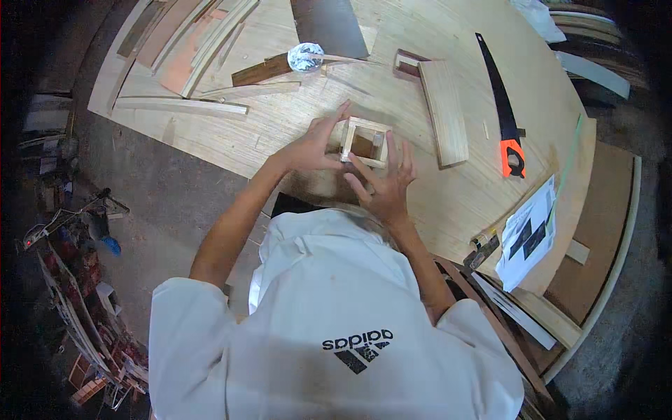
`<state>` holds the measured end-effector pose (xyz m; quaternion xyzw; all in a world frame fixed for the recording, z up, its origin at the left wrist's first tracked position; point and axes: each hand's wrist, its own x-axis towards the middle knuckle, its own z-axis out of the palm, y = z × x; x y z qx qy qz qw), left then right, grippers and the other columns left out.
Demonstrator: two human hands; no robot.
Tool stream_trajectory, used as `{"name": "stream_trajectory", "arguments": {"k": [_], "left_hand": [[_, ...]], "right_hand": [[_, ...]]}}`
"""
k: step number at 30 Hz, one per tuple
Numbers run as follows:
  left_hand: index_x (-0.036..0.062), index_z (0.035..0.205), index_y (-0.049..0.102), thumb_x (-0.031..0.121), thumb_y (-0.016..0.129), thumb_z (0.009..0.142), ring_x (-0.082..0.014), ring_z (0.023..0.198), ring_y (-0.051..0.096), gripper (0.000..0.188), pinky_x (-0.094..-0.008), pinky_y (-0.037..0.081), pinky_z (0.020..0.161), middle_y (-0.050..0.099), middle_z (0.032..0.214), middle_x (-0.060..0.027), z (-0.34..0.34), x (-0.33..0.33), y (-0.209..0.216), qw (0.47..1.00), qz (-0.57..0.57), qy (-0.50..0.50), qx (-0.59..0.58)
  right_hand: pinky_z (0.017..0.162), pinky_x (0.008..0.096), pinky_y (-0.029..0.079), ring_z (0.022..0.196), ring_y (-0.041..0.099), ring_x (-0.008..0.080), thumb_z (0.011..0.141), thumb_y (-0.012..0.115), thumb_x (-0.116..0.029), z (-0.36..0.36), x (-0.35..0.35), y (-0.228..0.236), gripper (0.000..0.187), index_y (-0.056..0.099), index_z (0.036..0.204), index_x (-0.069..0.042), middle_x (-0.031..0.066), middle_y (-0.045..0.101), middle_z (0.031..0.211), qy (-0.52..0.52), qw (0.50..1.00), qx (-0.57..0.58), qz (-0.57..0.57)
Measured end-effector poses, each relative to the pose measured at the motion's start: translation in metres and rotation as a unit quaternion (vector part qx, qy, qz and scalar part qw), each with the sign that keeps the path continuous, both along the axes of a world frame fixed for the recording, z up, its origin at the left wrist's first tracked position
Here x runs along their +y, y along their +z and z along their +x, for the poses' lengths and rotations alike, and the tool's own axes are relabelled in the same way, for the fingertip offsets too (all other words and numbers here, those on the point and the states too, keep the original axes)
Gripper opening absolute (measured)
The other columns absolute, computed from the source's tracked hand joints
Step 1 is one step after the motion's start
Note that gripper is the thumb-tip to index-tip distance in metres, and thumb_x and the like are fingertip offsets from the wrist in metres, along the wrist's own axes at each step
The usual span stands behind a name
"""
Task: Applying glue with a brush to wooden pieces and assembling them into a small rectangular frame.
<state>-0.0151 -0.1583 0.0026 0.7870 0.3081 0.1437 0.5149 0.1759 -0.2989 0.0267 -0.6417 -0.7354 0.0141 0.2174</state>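
A small square wooden box [369,124], open at the top and made of pale strips, sits between my hands near the front edge of the table. My left hand [313,148] grips its left side, with the thumb at the near corner and the fingers reaching along the far side. On the right, my right hand [389,183] holds the box by its right wall and near edge, with some fingers spread. The inside looks brownish, and its floor is hard to make out.
Right of the box lie a pale wood board [444,112], a small dark-edged wooden piece [408,64] and a handsaw [505,115] with an orange handle. Beyond it are a foil-covered round thing [305,57] and a dark board [329,28]. Wood strips [182,105] cover the left.
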Motion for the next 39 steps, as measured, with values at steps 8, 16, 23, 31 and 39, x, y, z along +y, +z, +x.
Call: {"name": "stream_trajectory", "arguments": {"k": [8, 16, 23, 31, 39], "left_hand": [[0.017, 0.163, 0.003, 0.028, 0.087, 0.067, -0.0387, 0.141, 0.033, 0.128, -0.0475, 0.025, 0.119, 0.038, 0.156, -0.0169, -0.001, 0.003, -0.006, 1.0, 0.012, -0.009, -0.024], [0.0175, 0.162, 0.004, 0.026, 0.087, 0.067, -0.0388, 0.139, 0.035, 0.127, -0.048, 0.027, 0.119, 0.039, 0.155, -0.0172, 0.002, 0.001, 0.002, 1.0, -0.014, 0.001, 0.0], [0.0139, 0.162, 0.004, 0.025, 0.086, 0.067, -0.0395, 0.139, 0.035, 0.127, -0.0477, 0.026, 0.118, 0.038, 0.154, -0.019, 0.0, 0.001, 0.003, 1.0, 0.0, 0.0, -0.002], [0.0171, 0.163, 0.004, 0.02, 0.087, 0.065, -0.0391, 0.139, 0.035, 0.128, -0.0484, 0.029, 0.118, 0.039, 0.154, -0.0192, -0.001, 0.002, 0.002, 0.999, 0.023, -0.001, -0.033], [0.0094, 0.162, 0.003, 0.026, 0.084, 0.068, -0.0377, 0.142, 0.035, 0.125, -0.0463, 0.021, 0.12, 0.036, 0.156, -0.0208, -0.001, 0.001, 0.001, 1.0, -0.005, -0.004, -0.006]], "right_hand": [[0.112, 0.0622, 0.02, 0.145, 0.022, 0.0468, 0.085, 0.074, -0.046, -0.012, 0.001, 0.003, 0.053, 0.064, 0.134, -0.031, 0.0208, 0.027, 0.16, -0.029, 0.999, 0.028, 0.006], [0.113, 0.0599, 0.022, 0.145, 0.022, 0.0467, 0.085, 0.075, -0.044, -0.011, -0.005, -0.002, 0.05, 0.065, 0.132, -0.027, 0.0219, 0.028, 0.159, -0.065, 0.998, 0.018, -0.004], [0.111, 0.0607, 0.023, 0.145, 0.022, 0.0463, 0.086, 0.075, -0.043, -0.021, 0.004, 0.011, 0.052, 0.064, 0.134, -0.027, 0.0218, 0.027, 0.16, -0.042, 0.997, 0.067, -0.006], [0.112, 0.0613, 0.021, 0.144, 0.024, 0.0485, 0.085, 0.074, -0.046, -0.014, -0.006, 0.003, 0.057, 0.06, 0.139, -0.033, 0.0213, 0.028, 0.16, -0.056, 0.998, -0.018, -0.008], [0.113, 0.0602, 0.023, 0.144, 0.023, 0.0479, 0.088, 0.073, -0.045, -0.026, -0.003, 0.008, 0.054, 0.06, 0.139, -0.034, 0.0209, 0.024, 0.161, -0.019, 0.999, -0.023, -0.039]]}}
